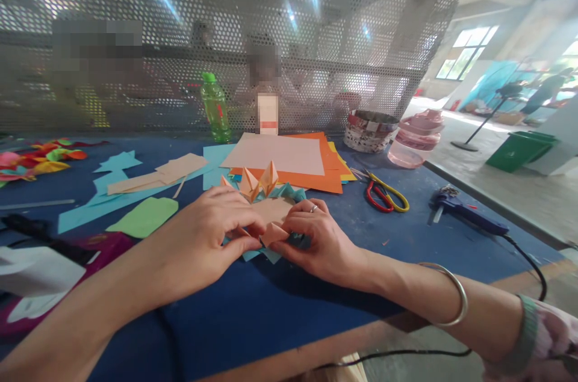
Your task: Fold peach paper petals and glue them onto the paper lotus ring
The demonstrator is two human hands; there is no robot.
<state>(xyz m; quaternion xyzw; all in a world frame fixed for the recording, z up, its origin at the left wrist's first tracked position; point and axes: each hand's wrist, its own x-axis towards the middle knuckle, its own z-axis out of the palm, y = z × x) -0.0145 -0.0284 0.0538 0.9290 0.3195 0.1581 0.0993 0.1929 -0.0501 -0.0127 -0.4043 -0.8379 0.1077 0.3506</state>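
Note:
A paper craft [271, 211] with a flat peach middle lies in front of me, ringed by blue folded pieces and pointed orange folded petals [268, 179]. At its near edge, my right hand [323, 237], with a ring on one finger, pinches a small peach folded paper piece [273, 234]. My left hand [228, 219] is closed at the craft's left near edge, thumb and fingertips by the same small piece. My fingers cover much of the craft's near side.
Coloured paper sheets [280, 153] are stacked behind the craft. Scissors [386, 192] and a blue glue gun [469, 213] with a cord lie to the right. A green bottle [215, 108], a woven basket [370, 131] and a pink container [414, 140] stand behind. Paper scraps [158, 177] lie left.

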